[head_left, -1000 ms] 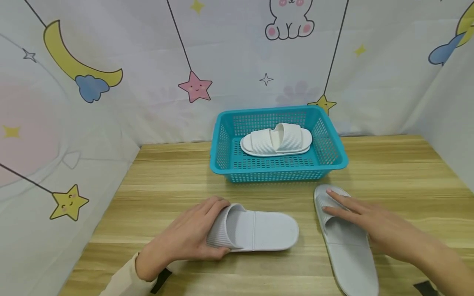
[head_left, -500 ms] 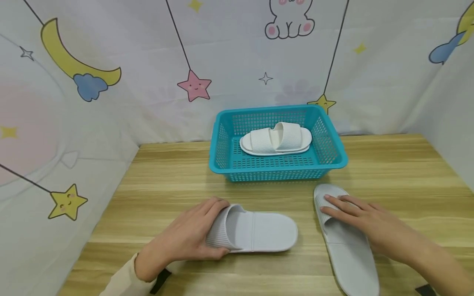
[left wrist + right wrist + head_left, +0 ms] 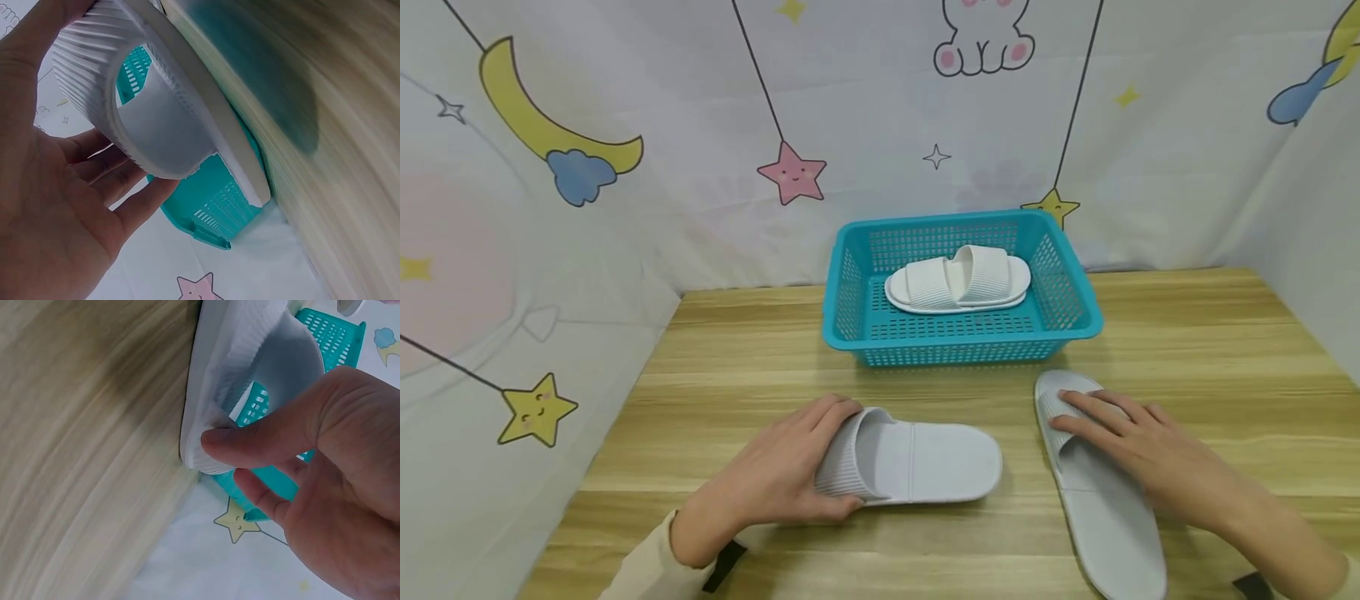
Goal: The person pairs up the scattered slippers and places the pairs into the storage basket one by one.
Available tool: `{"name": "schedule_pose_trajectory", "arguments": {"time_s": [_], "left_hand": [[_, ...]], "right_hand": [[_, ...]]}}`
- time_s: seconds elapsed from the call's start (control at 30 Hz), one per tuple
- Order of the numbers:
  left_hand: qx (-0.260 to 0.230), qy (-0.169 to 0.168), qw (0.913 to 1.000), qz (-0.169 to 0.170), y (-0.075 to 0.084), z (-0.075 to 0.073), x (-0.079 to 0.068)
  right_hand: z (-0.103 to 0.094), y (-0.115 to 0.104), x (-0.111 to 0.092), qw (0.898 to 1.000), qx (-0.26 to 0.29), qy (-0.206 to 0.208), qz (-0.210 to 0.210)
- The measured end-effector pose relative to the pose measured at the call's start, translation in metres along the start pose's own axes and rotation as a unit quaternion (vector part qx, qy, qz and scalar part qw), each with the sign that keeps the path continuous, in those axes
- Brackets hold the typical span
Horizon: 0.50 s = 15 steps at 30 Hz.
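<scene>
My left hand (image 3: 786,471) grips a light grey slipper (image 3: 955,462) by its ribbed strap, fingers over the far side and thumb along the near edge. The slipper's heel points right; in the left wrist view its sole (image 3: 212,119) runs close to the wooden surface. At the right, another grey slipper (image 3: 1112,533) lies with its toe toward the basket. My right hand (image 3: 1157,462) holds that slipper at its strap, fingertips over the top; the right wrist view shows the thumb (image 3: 231,444) against its side.
A teal perforated basket (image 3: 962,354) stands at the back of the wooden table (image 3: 737,350), with a pair of white slippers (image 3: 928,283) inside. Behind it hangs a white cloth (image 3: 865,83) printed with stars and moons, which also encloses the sides.
My right hand's fingers have drawn together and bent more over the strap of the right slipper. The left slipper has shifted slightly away from me, with my left hand still on it.
</scene>
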<state>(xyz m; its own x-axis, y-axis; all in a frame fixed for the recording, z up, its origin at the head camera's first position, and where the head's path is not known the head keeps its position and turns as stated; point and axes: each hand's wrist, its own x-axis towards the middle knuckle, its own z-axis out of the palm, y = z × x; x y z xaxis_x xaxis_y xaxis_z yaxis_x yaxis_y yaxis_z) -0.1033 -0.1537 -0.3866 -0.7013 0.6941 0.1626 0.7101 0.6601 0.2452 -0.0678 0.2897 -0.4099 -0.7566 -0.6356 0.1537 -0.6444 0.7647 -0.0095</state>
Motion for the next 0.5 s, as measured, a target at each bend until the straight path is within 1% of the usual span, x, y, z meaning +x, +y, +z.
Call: {"name": "schedule_pose_trajectory", "arguments": {"time_s": [0.2, 0.5], "left_hand": [[0.005, 0.011, 0.9999, 0.004, -0.001, -0.001, -0.002], [0.006, 0.016, 0.9999, 0.000, -0.002, -0.003, -0.006]], "right_hand": [[-0.005, -0.002, 0.001, 1.000, 0.017, -0.006, 0.003], [-0.022, -0.005, 0.001, 0.998, 0.050, -0.041, 0.017]]}}
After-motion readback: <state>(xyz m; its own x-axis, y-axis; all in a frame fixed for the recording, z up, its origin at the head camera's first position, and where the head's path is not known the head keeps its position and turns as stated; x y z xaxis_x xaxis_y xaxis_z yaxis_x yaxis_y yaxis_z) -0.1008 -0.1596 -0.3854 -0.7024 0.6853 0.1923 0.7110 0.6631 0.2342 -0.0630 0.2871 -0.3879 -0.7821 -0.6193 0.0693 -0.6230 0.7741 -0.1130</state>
